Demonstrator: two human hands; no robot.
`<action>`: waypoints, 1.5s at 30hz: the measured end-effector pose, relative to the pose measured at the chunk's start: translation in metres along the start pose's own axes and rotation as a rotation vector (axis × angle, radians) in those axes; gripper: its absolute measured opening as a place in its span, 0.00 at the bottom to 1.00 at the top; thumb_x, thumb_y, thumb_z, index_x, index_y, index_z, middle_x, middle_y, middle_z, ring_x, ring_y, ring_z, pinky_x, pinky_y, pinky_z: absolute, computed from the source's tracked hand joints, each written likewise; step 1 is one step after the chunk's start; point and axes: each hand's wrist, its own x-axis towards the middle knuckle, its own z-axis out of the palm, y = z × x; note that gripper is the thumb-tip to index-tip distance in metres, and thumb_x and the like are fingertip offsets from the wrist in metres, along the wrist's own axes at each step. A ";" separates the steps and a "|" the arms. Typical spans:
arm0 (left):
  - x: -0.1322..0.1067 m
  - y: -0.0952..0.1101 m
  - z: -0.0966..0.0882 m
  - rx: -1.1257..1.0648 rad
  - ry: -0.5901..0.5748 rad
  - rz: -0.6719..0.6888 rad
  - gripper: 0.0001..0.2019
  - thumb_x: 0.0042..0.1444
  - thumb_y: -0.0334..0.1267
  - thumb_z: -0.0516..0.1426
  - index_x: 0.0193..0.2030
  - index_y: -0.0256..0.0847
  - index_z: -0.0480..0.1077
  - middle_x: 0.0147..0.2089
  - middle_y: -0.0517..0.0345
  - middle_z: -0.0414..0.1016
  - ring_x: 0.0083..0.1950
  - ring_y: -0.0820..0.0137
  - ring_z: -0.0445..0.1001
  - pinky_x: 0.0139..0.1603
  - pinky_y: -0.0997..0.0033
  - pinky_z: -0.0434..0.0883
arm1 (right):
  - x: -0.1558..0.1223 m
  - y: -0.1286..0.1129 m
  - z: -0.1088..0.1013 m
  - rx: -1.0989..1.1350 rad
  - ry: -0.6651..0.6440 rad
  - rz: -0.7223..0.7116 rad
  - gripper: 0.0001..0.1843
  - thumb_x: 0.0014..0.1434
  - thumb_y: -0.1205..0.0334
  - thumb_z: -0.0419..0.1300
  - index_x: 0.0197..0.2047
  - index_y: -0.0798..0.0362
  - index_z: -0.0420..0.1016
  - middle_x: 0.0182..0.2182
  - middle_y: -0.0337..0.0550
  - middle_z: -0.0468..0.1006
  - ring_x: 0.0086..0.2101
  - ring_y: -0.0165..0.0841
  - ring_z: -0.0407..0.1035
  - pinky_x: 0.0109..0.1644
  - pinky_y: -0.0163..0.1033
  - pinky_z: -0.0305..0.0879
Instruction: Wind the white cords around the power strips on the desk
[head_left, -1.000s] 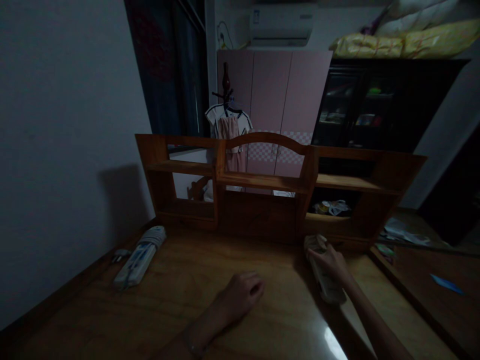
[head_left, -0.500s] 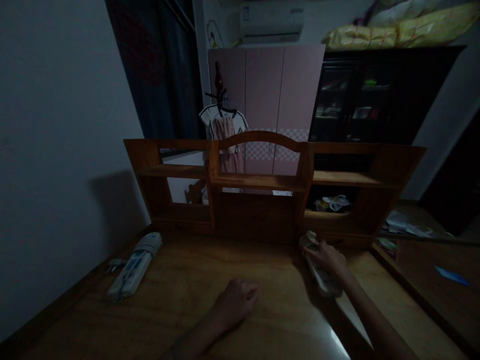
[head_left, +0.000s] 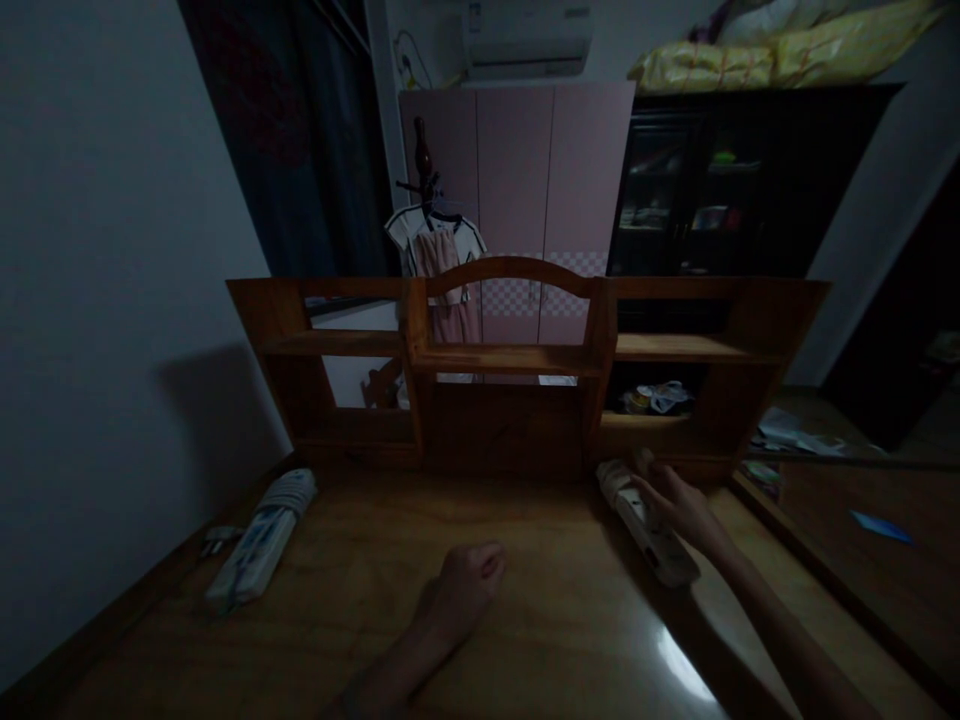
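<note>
My left hand (head_left: pixel 466 583) is curled into a fist low over the wooden desk, with nothing visible in it. On the right side lies a pale power strip (head_left: pixel 646 525), its cord wound around the far end. My right hand (head_left: pixel 679 503) is at that strip's far end, fingers closed on what looks like its plug (head_left: pixel 642 461); dim light blurs the exact grip. Over on the left, a second white power strip (head_left: pixel 259 552) with a wrapped cord lies along the wall, its plug (head_left: pixel 220 541) beside it.
A wooden shelf unit (head_left: pixel 506 358) stands across the back of the desk (head_left: pixel 360 560). Its lower right compartment holds a plastic bag (head_left: pixel 667 396) and small items. A wall (head_left: pixel 97 400) borders the left side; a raised ledge (head_left: pixel 817 570) runs along the right.
My right hand has shifted to the right with the plug, away from the wound cord. The strip under it has turned slightly. My left hand stays in a fist. The view has shifted a little.
</note>
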 end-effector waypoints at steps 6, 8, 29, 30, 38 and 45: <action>0.002 0.004 -0.001 -0.010 0.033 0.014 0.12 0.58 0.34 0.46 0.23 0.39 0.53 0.23 0.64 0.55 0.26 0.76 0.56 0.29 0.73 0.48 | -0.018 0.009 0.012 0.221 -0.016 -0.002 0.33 0.57 0.42 0.53 0.61 0.51 0.60 0.52 0.49 0.72 0.49 0.43 0.69 0.49 0.41 0.65; 0.002 0.005 -0.002 -0.019 0.027 0.001 0.13 0.58 0.34 0.46 0.23 0.39 0.53 0.23 0.63 0.55 0.26 0.76 0.56 0.29 0.73 0.48 | -0.024 0.008 0.019 0.218 0.012 -0.034 0.36 0.57 0.41 0.54 0.62 0.54 0.58 0.54 0.52 0.69 0.51 0.44 0.67 0.51 0.42 0.63; 0.001 0.005 0.001 -0.001 0.025 0.031 0.14 0.59 0.36 0.46 0.22 0.39 0.54 0.23 0.64 0.55 0.26 0.76 0.56 0.28 0.74 0.49 | -0.044 -0.028 0.046 -0.187 0.047 0.048 0.38 0.59 0.41 0.49 0.60 0.64 0.57 0.41 0.60 0.72 0.42 0.47 0.69 0.43 0.42 0.63; 0.001 0.005 0.001 -0.001 0.021 0.028 0.13 0.59 0.35 0.46 0.22 0.39 0.54 0.23 0.64 0.55 0.26 0.76 0.56 0.28 0.74 0.49 | -0.046 -0.029 0.046 -0.230 0.045 0.031 0.39 0.59 0.41 0.49 0.60 0.65 0.56 0.41 0.60 0.72 0.43 0.48 0.69 0.43 0.43 0.63; 0.003 0.004 -0.001 -0.010 0.039 0.020 0.14 0.60 0.37 0.46 0.23 0.39 0.54 0.23 0.63 0.56 0.26 0.76 0.56 0.29 0.74 0.49 | -0.051 -0.037 0.039 -0.237 0.104 -0.072 0.46 0.60 0.35 0.45 0.64 0.70 0.48 0.46 0.65 0.70 0.46 0.51 0.67 0.49 0.47 0.60; 0.002 0.001 0.003 -0.004 0.038 0.023 0.14 0.60 0.37 0.46 0.23 0.39 0.54 0.23 0.63 0.56 0.26 0.76 0.56 0.29 0.73 0.49 | -0.045 -0.029 0.038 -0.124 0.091 -0.123 0.51 0.56 0.37 0.53 0.70 0.61 0.36 0.57 0.64 0.59 0.53 0.51 0.62 0.53 0.49 0.61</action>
